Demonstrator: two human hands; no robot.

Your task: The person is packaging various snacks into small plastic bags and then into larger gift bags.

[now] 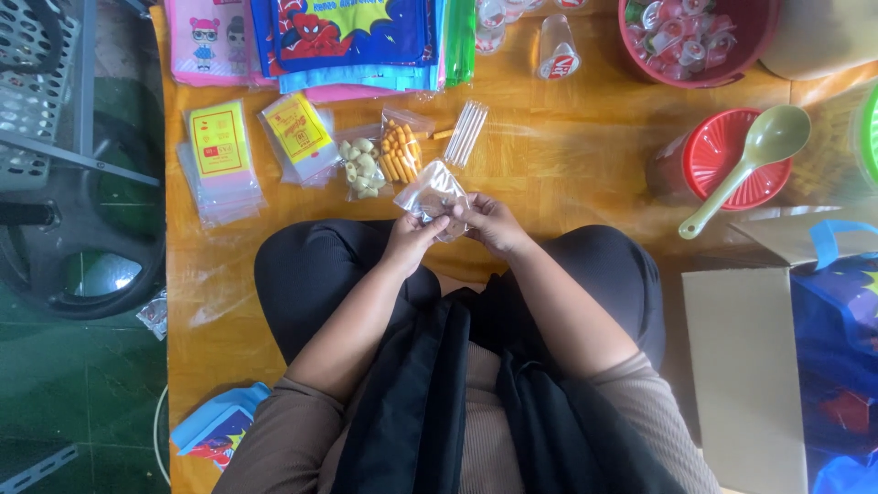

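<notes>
Plastic baggie (pixel 437 197), small and clear, is being held up just above the lap, between both hands; something brownish is sitting inside it, but what exactly can't be told. It's crinkly and catching the light.

The left hand (pixel 411 240) is being kept curled, fingers pinched onto the baggie's lower left edge. The right hand (pixel 493 224) is being kept closed the same way on the right edge, thumb on top. Both forearms are being angled inward from bent elbows, so the hands are nearly meeting over the knees.

Just beyond the hands, on the orange wooden floor (pixel 567 155), a few more clear packets are lying: one with pale lumpy snacks (pixel 362 168), one with orange stick snacks (pixel 400 152), and a slim bundle of white sticks (pixel 465 133). Further left of the hands, two stacks of empty zip bags with yellow labels (pixel 219 146) are sitting side by side. Far beyond the hands, colourful cartoon-print bags (pixel 347 37) in pink and blue are being piled up. Off to the right, a red lidded tub (pixel 722 160) is being topped by a green plastic spoon (pixel 750 165), and a red bowl of small jelly cups (pixel 700 41) is sitting past it. A cardboard box flap (pixel 745 366) is lying right of the right elbow.
</notes>
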